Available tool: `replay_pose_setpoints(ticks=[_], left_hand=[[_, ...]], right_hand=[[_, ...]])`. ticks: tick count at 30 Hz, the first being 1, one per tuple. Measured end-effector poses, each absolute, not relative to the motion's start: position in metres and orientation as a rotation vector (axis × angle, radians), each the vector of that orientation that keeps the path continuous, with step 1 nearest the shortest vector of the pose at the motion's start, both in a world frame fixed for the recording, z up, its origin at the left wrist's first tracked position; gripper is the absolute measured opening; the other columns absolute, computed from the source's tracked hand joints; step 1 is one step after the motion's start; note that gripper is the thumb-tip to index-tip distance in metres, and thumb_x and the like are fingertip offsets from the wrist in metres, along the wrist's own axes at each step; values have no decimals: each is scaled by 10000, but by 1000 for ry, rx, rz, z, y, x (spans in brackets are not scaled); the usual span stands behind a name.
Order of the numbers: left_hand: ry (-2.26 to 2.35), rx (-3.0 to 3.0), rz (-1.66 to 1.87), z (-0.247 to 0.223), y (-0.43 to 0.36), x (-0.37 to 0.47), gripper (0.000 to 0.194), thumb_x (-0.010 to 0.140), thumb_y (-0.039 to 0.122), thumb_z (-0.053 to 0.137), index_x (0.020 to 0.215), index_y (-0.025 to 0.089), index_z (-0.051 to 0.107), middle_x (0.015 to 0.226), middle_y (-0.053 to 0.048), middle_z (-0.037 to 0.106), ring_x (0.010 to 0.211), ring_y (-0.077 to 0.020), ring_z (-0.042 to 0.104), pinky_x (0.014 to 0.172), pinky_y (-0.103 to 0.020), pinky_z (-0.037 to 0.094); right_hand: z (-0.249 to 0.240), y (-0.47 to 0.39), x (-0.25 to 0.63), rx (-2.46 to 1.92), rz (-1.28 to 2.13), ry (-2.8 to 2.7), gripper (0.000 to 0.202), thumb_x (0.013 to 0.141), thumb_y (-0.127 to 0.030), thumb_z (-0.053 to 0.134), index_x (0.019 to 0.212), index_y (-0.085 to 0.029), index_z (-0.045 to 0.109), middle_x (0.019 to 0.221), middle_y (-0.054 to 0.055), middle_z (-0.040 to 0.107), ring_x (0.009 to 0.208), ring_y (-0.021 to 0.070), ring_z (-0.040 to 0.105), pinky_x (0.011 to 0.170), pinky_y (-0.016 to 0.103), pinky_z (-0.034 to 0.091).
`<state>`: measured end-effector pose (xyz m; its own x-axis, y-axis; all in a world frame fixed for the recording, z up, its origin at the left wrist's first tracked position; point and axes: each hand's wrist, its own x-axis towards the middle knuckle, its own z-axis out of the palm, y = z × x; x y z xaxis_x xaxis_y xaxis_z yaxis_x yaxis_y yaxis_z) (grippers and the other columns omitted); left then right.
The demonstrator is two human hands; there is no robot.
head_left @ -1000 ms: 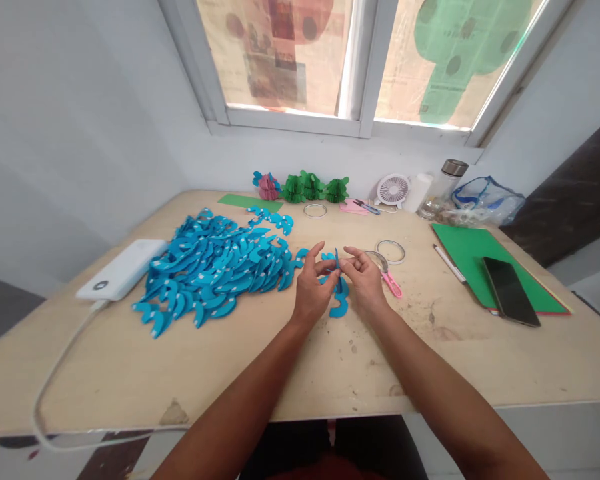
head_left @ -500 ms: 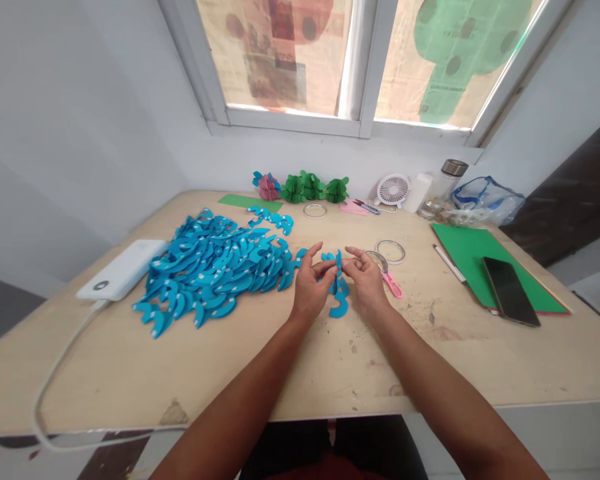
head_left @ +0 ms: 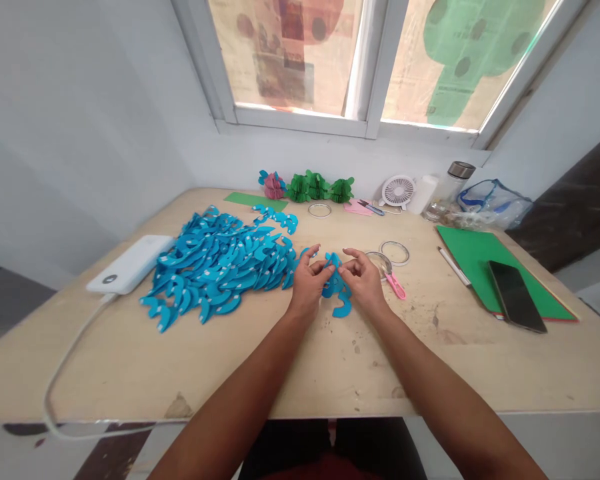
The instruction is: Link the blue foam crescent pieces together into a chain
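Note:
Between my hands is a blue curved paper piece, pinched from both sides at the middle of the table. My left hand closes thumb and forefinger on its left side. On its right side, my right hand does the same. More curved blue paper hangs or lies just below the fingers; I cannot tell whether it is joined to the held piece. Left of my left hand spreads a large heap of blue curved paper pieces with small white patches on them.
Right of my hands lie a pink-handled tool and a roll of tape. A phone rests on green sheets. A white power bank with a cable is at left. Green paper figures and a small fan stand behind.
The held blue paper has turned, showing more of its flat side between my fingers. Both hands stay close together, still pinching. The whole view has shifted slightly.

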<state>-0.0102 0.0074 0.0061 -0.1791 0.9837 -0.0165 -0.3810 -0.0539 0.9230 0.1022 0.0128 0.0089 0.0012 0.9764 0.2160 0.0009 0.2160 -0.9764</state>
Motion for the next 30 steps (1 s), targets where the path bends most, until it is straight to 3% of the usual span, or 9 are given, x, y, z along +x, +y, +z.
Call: replay_pose_setpoints(ticks=[5,11,17,24,30], left_hand=[[1035,734,1514,9,8,-12,726,521,232,755,1190,158,483,686,23,609,532,-83,552,494,-181,408],[1156,825,1590,10,8,-14,623,584,202,710,1166,147,494,701,15,621,566,-91,568,515,-187,423],[1257,1071,1617,13,5,-16,560,637,137,652,1173,141,491,727,-12,656,654,-119,607,613,-217,467],[1232,1189,1589,12,4,-14,614,643,94,626,1232,159,465,752,-14,679,710,-121,624,670,-219,475],[1196,1101,1543,11,5,-14,601,643,120,635,1222,157,480,686,3,659,611,-110,598,570,-201,469]], right_hand=[[6,14,105,-1082,1007,-1393,393,687,-265,599,1065,-176,536,647,-29,570,550,112,500,520,235,397],[6,13,107,-1132,831,-1494,231,733,-268,552,946,-187,593,691,-2,610,664,146,563,676,279,445],[14,11,108,-1101,914,-1549,119,743,-277,545,766,-175,602,691,8,607,658,143,553,632,261,426],[12,12,107,-1131,982,-1566,136,740,-294,547,718,-170,599,620,-13,559,588,121,504,566,238,392],[9,13,109,-1178,959,-1587,152,745,-309,537,716,-170,593,607,-15,552,566,118,495,538,235,385]])
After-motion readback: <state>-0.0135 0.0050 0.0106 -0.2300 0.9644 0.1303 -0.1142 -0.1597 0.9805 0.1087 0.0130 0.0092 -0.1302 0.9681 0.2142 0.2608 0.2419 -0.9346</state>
